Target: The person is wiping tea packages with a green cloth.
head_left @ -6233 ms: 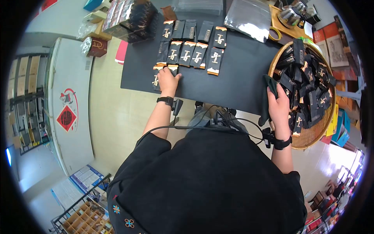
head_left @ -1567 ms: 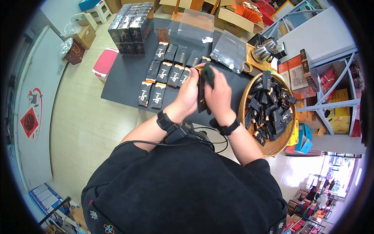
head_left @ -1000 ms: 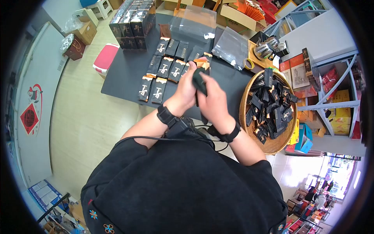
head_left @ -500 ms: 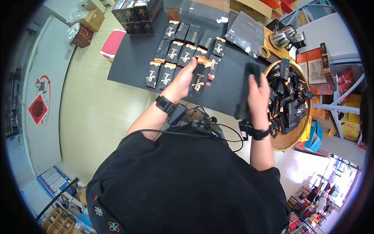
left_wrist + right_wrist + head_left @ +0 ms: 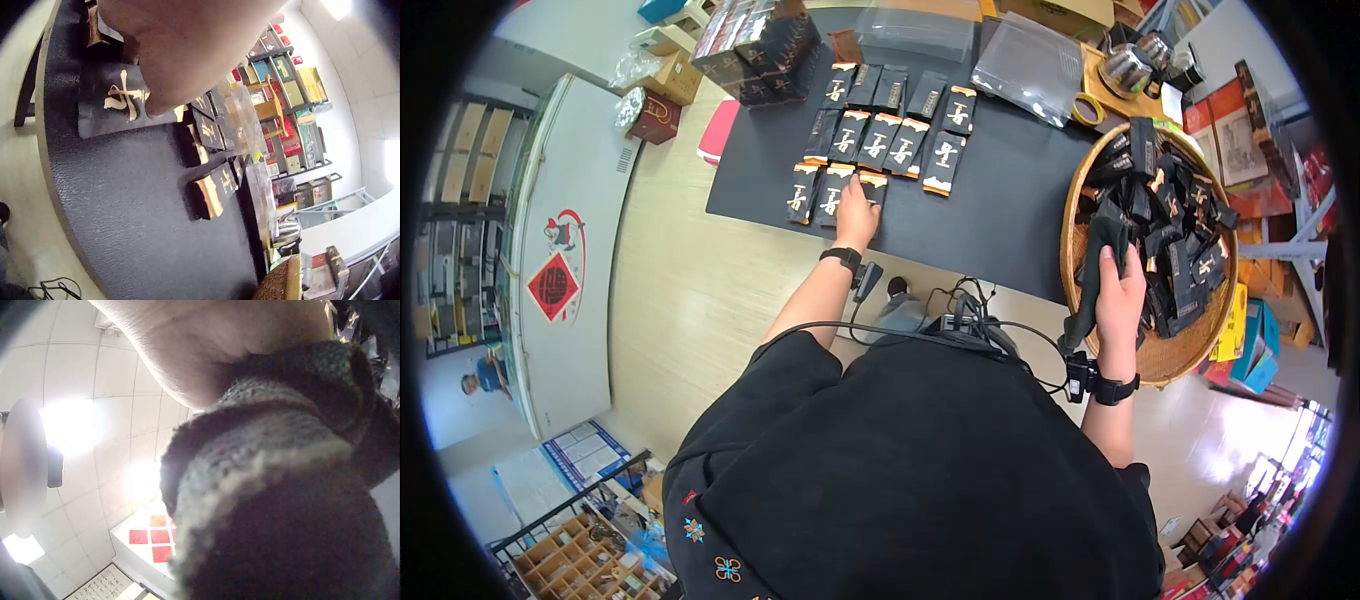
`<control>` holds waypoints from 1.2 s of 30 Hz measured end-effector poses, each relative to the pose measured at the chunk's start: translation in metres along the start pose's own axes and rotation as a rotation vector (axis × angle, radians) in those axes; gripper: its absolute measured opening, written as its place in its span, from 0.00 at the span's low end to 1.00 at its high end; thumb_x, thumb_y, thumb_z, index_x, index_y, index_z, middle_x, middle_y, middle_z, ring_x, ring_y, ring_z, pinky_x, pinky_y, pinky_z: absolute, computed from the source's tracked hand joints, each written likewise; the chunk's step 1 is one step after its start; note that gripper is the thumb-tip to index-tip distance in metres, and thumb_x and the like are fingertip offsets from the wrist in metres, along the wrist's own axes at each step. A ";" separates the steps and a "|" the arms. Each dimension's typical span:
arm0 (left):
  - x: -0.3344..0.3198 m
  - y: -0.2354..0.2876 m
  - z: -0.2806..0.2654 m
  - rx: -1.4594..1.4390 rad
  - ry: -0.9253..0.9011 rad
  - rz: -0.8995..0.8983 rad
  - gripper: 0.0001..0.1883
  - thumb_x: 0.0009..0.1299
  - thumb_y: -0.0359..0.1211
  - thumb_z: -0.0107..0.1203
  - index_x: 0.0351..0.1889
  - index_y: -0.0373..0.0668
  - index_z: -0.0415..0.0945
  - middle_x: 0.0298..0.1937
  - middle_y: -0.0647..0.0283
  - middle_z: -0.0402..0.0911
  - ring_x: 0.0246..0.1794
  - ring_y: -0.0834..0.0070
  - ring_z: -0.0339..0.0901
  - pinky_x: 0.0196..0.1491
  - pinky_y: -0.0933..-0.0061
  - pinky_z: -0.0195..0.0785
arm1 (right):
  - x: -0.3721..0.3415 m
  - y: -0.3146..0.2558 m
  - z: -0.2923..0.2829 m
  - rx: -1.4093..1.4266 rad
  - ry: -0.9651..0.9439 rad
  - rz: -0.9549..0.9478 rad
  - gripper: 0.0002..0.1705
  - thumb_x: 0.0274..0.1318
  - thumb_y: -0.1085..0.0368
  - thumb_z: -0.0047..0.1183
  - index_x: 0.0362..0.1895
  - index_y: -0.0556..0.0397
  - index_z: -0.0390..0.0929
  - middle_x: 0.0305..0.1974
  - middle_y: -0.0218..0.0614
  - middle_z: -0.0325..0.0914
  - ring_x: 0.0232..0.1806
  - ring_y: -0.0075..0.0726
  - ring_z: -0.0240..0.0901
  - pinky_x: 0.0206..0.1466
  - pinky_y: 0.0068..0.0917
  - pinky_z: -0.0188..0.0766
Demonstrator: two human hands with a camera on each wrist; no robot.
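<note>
At the table's front edge my left hand (image 5: 858,218) is over a black packet (image 5: 872,184) with an orange end, its fingers and thumb spread across the packet's width. In the left wrist view this packet (image 5: 109,100) lies flat on the table with gold lettering up, partly hidden by the hand. My right hand (image 5: 1120,305) grips a dark green cloth (image 5: 1090,285) beside the basket. Up close in the right wrist view, the bunched cloth (image 5: 269,487) looks fuzzy and hangs from the hand. Several similar packets (image 5: 880,140) lie in rows on the table.
A round wicker basket (image 5: 1068,225) full of black packets stands to the right. Stacked wrapped boxes (image 5: 775,65) occupy the back left of the black table (image 5: 1015,200). Clear plastic sheets (image 5: 1030,65), a yellow tape roll (image 5: 1088,110) and metal kettles (image 5: 1125,68) sit farther back.
My left hand has brought a packet from in front of me down to the front row's right end. My right hand, earlier rubbing a packet with the cloth, has moved right to the basket.
</note>
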State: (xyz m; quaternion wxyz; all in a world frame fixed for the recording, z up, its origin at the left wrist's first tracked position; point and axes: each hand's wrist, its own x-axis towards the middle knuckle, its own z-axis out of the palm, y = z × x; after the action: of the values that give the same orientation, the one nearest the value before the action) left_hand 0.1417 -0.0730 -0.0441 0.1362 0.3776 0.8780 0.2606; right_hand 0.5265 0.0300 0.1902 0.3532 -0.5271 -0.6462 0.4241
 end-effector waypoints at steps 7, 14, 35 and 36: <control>-0.027 0.015 0.006 0.206 -0.011 0.144 0.39 0.57 0.28 0.69 0.67 0.35 0.66 0.71 0.41 0.60 0.70 0.44 0.61 0.71 0.54 0.60 | -0.013 0.033 -0.058 -0.084 0.132 0.031 0.16 0.70 0.63 0.51 0.55 0.60 0.77 0.43 0.32 0.81 0.43 0.24 0.72 0.49 0.23 0.69; -0.023 0.053 0.021 0.256 0.113 0.367 0.30 0.61 0.28 0.64 0.63 0.34 0.69 0.65 0.43 0.69 0.68 0.46 0.63 0.71 0.52 0.57 | -0.029 0.079 -0.121 0.142 0.314 0.183 0.18 0.72 0.62 0.48 0.59 0.58 0.75 0.45 0.28 0.79 0.42 0.20 0.71 0.46 0.21 0.69; -0.115 0.436 0.236 0.394 -0.451 1.681 0.25 0.59 0.31 0.63 0.58 0.54 0.78 0.50 0.71 0.79 0.55 0.68 0.74 0.55 0.68 0.68 | -0.115 0.134 -0.196 0.079 0.525 0.365 0.16 0.70 0.67 0.46 0.58 0.61 0.74 0.45 0.40 0.80 0.47 0.31 0.73 0.54 0.30 0.70; -0.116 0.440 0.238 0.373 -0.395 1.688 0.24 0.58 0.32 0.64 0.55 0.53 0.79 0.47 0.72 0.80 0.54 0.69 0.75 0.54 0.68 0.67 | -0.118 0.135 -0.198 0.080 0.521 0.379 0.16 0.70 0.67 0.46 0.57 0.61 0.74 0.45 0.40 0.80 0.47 0.31 0.73 0.54 0.30 0.70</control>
State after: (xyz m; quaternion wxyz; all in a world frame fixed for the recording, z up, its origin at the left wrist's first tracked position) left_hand 0.5844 0.1811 0.0102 -0.0161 0.9536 0.2953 0.0568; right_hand 0.7801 -0.0394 0.1423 0.4419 -0.7145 -0.4074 0.3582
